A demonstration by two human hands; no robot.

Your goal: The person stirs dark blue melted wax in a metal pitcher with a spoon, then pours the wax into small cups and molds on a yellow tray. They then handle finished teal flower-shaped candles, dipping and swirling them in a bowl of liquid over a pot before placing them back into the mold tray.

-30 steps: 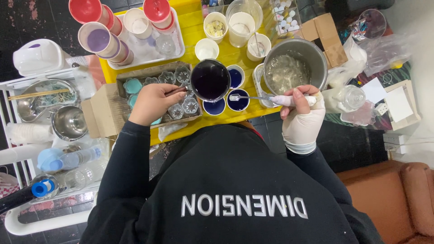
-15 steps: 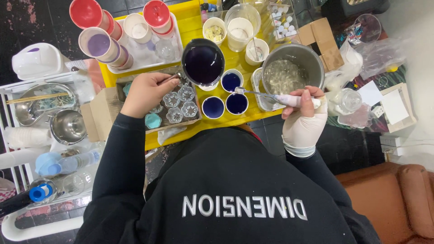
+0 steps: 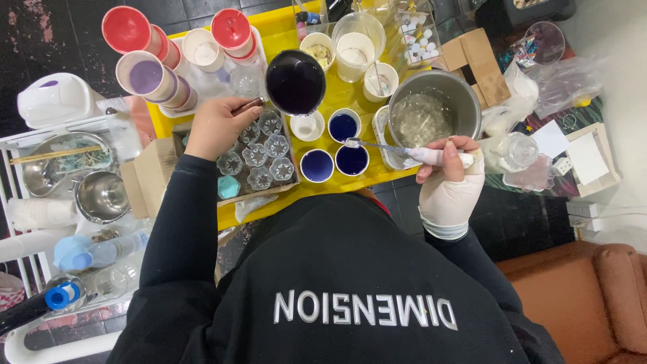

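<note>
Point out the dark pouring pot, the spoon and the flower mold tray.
dark pouring pot (image 3: 295, 81), head view, on its dark liquid surface.
spoon (image 3: 352, 143), head view, on its bowl.
flower mold tray (image 3: 259, 156), head view, on a middle cavity.

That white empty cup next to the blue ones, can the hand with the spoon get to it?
Probably yes. The right hand is busy holding the spoon, but the white cup sits close beside the blue cups, with nothing covering it.
</note>
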